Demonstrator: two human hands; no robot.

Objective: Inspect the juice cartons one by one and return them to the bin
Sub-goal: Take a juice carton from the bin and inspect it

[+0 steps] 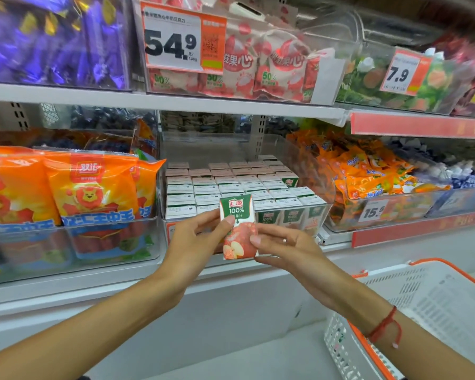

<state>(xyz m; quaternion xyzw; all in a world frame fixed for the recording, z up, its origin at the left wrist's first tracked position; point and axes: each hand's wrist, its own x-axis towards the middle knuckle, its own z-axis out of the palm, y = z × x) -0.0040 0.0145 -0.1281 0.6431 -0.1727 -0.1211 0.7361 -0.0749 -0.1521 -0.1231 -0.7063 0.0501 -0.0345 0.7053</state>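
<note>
At centre frame, both the left hand and right hand pinch one juice carton before the clear bin; such light fingertip grips could let it slip floorward.

Orange sausage packs fill the left middle of the frame, with purple bags above them at upper left. A large price tag hangs at top centre, orange snack packets lie at the right, and a white basket with an orange rim sits at lower right.
</note>
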